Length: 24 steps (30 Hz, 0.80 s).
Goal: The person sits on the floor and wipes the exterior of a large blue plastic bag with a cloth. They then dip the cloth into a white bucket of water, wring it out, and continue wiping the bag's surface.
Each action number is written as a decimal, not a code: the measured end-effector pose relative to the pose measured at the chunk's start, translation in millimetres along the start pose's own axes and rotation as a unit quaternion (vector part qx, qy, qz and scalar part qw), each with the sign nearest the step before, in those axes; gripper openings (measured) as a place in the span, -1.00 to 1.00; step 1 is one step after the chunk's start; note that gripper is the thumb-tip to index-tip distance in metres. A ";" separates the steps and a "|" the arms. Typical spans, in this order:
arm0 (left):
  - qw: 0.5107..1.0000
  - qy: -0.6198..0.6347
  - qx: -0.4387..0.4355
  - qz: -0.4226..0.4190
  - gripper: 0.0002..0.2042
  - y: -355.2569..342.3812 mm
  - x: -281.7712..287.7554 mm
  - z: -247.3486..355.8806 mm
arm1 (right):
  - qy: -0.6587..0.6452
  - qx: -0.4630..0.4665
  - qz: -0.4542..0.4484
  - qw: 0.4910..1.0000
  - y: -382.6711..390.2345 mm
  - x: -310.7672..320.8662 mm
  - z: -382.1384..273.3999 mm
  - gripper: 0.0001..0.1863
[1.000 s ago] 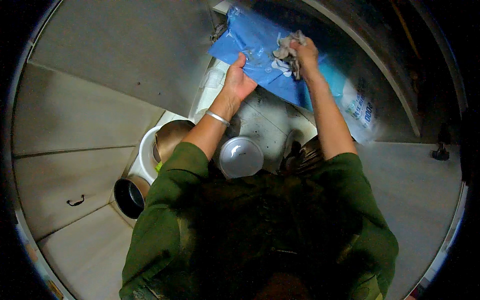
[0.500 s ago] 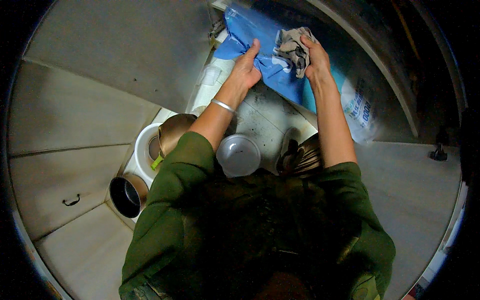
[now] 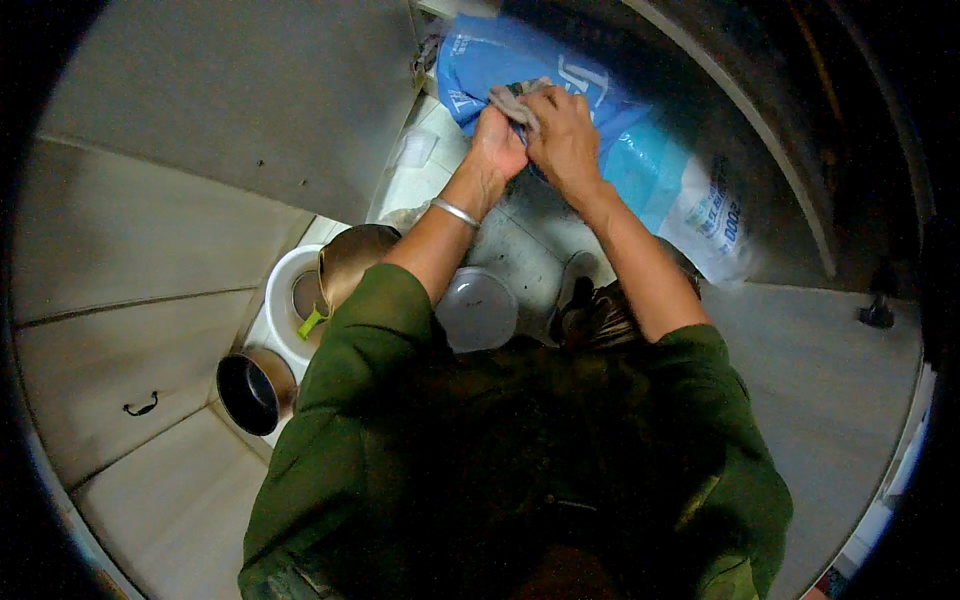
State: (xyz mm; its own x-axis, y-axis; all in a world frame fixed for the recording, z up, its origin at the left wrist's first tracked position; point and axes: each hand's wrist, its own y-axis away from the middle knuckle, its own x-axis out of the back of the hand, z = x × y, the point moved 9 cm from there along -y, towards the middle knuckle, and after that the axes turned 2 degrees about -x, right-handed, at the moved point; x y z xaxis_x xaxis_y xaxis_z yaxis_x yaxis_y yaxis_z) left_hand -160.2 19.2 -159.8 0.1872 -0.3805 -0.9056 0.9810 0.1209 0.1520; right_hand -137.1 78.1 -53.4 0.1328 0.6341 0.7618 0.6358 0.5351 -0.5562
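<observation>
A blue plastic bag (image 3: 500, 52) with white print spreads out at the far end of my reach. My left hand (image 3: 495, 150), a silvery bangle on its wrist, is closed on the bag's near edge, though its fingers are partly hidden. A crumpled greyish-beige rag (image 3: 514, 104) is gripped in my right hand (image 3: 563, 140), against the bag's surface. My two hands nearly meet, and the rag lies just beyond my left thumb.
Right of the bag stands a teal and white printed sack (image 3: 690, 205). On the tiled floor sits a round whitish container (image 3: 478, 308) near my feet. To the left are a white tub (image 3: 284, 290) and a dark-lined pot (image 3: 255, 390), beside cabinet doors (image 3: 130, 330).
My right hand has swung left with the rag, from the bag's right side to beside my left hand. The bag has shifted, uncovering more of the teal sack.
</observation>
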 end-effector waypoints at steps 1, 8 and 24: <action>1.000 0.028 0.011 -0.001 -0.57 4.1 -6.3 -0.7 | -0.001 -0.010 0.004 1.000 -3.4 -2.7 13.9 -0.70; 0.993 0.053 0.107 0.021 -0.50 19.2 -19.2 -6.1 | 0.001 0.008 0.000 1.000 8.9 11.6 -19.7 -0.75; 0.996 0.051 0.066 -0.011 -0.48 13.9 -21.8 -7.6 | 0.003 -0.050 -0.006 0.999 4.5 7.6 -0.4 -0.76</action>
State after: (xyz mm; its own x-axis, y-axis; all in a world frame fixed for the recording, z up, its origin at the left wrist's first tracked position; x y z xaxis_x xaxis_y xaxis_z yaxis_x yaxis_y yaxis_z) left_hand -151.0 36.1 -141.0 0.1656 -0.2853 -0.9440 0.9844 -0.0100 0.1757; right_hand -132.9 85.1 -50.0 0.1283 0.6247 0.7703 0.7100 0.4844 -0.5111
